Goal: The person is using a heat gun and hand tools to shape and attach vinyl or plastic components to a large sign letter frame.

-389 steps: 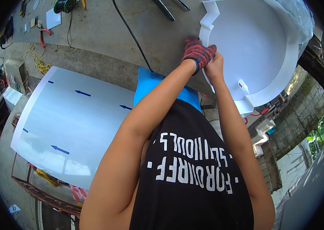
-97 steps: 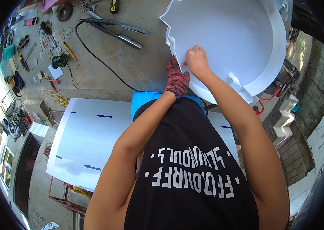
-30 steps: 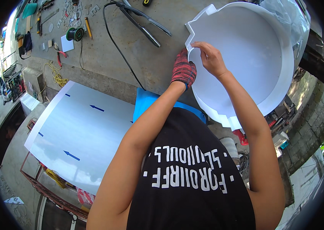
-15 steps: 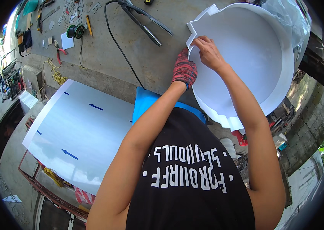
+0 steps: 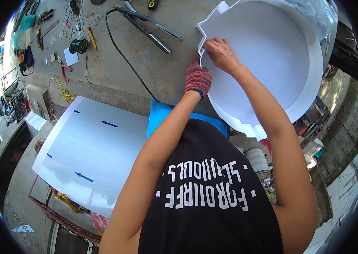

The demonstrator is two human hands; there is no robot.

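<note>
Round white shallow tray (image 5: 267,55) with an upright, zigzag-bent rim: on the grey worktop (image 5: 166,70), mostly to the right of both hands. Left hand (image 5: 198,77), in red-and-black knit glove: closed on the rim's near-left stretch, from outside. Right hand (image 5: 223,55), bare: over the tray, fingers curled, tips against the rim's inner face; whether pinching, cannot tell.

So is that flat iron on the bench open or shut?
Open: the flat iron lies on the bench with its two halves spread in a V, tips apart. Whether it is hot, I cannot tell.
</note>
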